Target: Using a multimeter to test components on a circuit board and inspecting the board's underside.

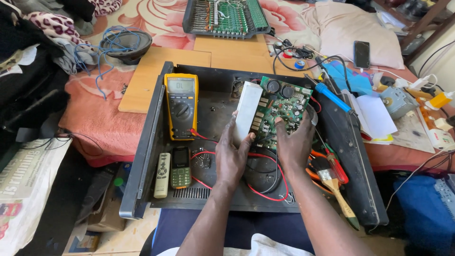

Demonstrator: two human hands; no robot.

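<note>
- Chassis (156, 142) — black open metal case, centre of frame, lying on a wooden board (142, 80).
- Circuit board (279, 106) — green, with a white heatsink (247, 111) on its left edge; held tilted above the chassis floor, centre right.
- Left hand (232, 159) — fingers closed round the heatsink's lower end.
- Right hand (295, 144) — clasps the board's lower right edge, thumb on top.
- Multimeter (181, 106) — yellow, centre left.
- Red wires (265, 156) — looped beneath the hands. In my judgement: grip the edges only and keep the leads slack.
</note>
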